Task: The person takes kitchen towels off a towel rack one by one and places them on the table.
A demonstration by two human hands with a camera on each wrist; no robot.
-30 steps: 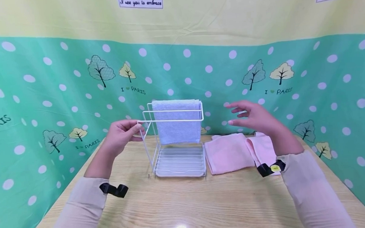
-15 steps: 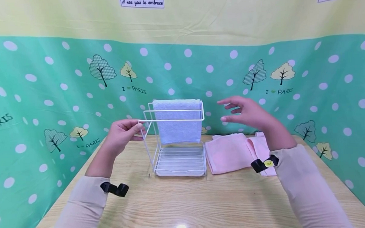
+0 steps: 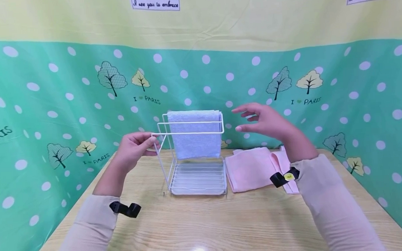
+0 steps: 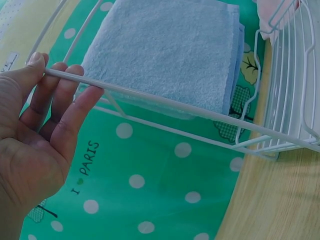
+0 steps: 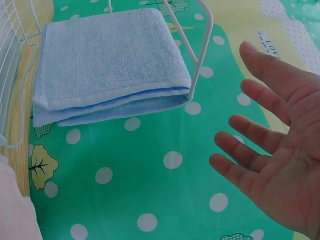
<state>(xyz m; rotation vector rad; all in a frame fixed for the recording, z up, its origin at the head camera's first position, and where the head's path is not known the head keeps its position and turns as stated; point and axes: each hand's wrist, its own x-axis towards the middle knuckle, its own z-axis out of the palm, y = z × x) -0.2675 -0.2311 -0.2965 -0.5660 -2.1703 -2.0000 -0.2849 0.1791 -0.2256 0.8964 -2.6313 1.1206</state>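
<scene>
A white wire rack [image 3: 188, 133] stands on the table, with a grey tray [image 3: 199, 179] at its base. Over its rear top bar hangs a folded light blue towel [image 3: 196, 144], its layered edge showing in the right wrist view. My left hand [image 3: 135, 148] pinches the rack's upper left corner; in the left wrist view the thumb and fingers [image 4: 75, 112] hold the white wire. To the right of the rack, my right hand [image 3: 265, 121] is in the air with fingers spread, holding nothing. The hanging towel [image 5: 115, 60] is apart from it.
Pink folded towels [image 3: 252, 170] lie on the table right of the rack, below my right forearm. The wooden table [image 3: 191, 225] stretches in front. A green dotted curtain [image 3: 206, 77] closes off the back and sides.
My right hand has moved left and slightly up, closer to the rack's right side. The left hand keeps its grip on the rack, and the blue towel hangs as before.
</scene>
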